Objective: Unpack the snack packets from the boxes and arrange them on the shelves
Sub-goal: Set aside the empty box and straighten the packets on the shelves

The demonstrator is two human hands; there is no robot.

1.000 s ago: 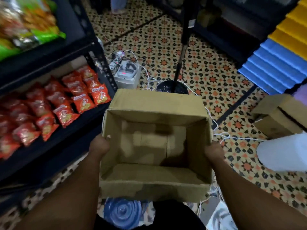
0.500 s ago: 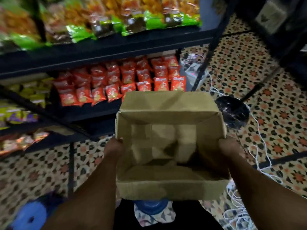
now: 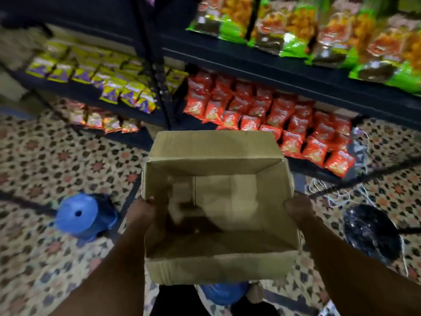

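Observation:
An open brown cardboard box (image 3: 218, 265) with nothing inside is held in front of me above the tiled floor. My left hand (image 3: 140, 212) grips its left wall and my right hand (image 3: 298, 207) grips its right wall. Behind the box a dark shelf rack (image 3: 273, 65) carries red snack packets (image 3: 268, 115) on a low shelf and green-and-orange packets (image 3: 319, 30) on the shelf above. To the left, yellow-purple packets (image 3: 109, 78) lie on another shelf, with shiny packets (image 3: 107, 120) below them.
A blue round stool (image 3: 79, 215) lies on the patterned floor at the left. A black round stand base (image 3: 371, 231) sits at the right, with white cables (image 3: 335, 192) trailing beside it. Another blue object (image 3: 223, 293) shows under the box near my legs.
My view has swung left while both hands keep hold of the box. The shelves have shifted right in view, bringing the yellow-purple packets and the blue stool into sight.

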